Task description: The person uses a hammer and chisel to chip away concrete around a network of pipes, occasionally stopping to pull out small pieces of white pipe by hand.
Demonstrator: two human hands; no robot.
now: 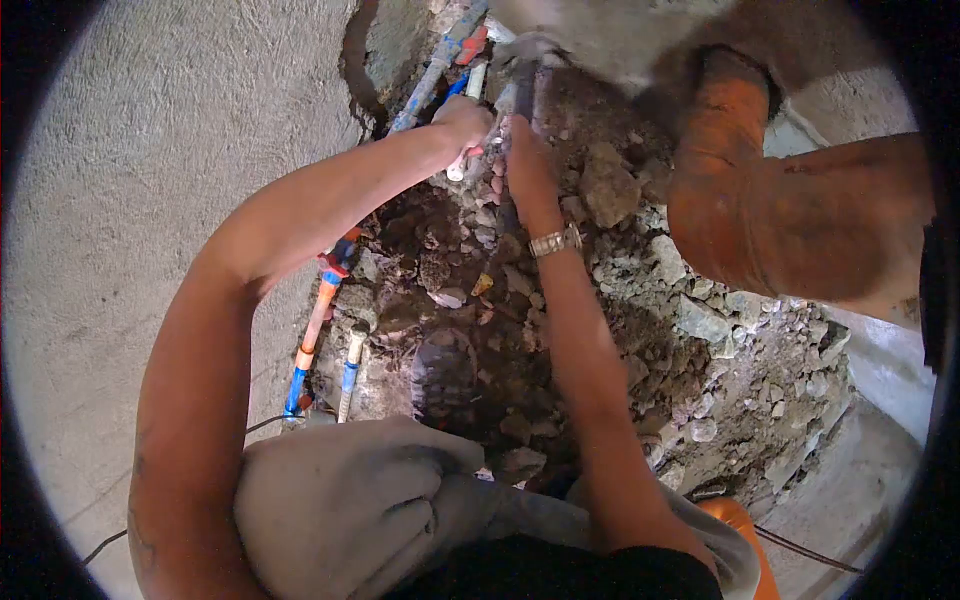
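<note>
At the top of the rubble-filled trench my left hand [465,122] is closed around a thin white pipe [476,82], whose lower end shows below the fist beside a small red piece. Close to its right, my right hand [531,170], with a metal watch on the wrist, has its fingers wrapped round a long dark bar [525,95]. The bar's far end is blurred near the wall, and I cannot tell what kind of tool or pipe it is. Blue-and-grey piping [428,90] with a red valve handle [472,46] runs just left of my hands.
A thick orange drain pipe [720,190] bends on the right. Broken stones [608,185] and loose rubble [740,370] fill the trench. Along the left edge stand an orange-and-blue pipe [316,330] and a short white pipe [350,375]. A rough concrete wall [220,110] rises at left.
</note>
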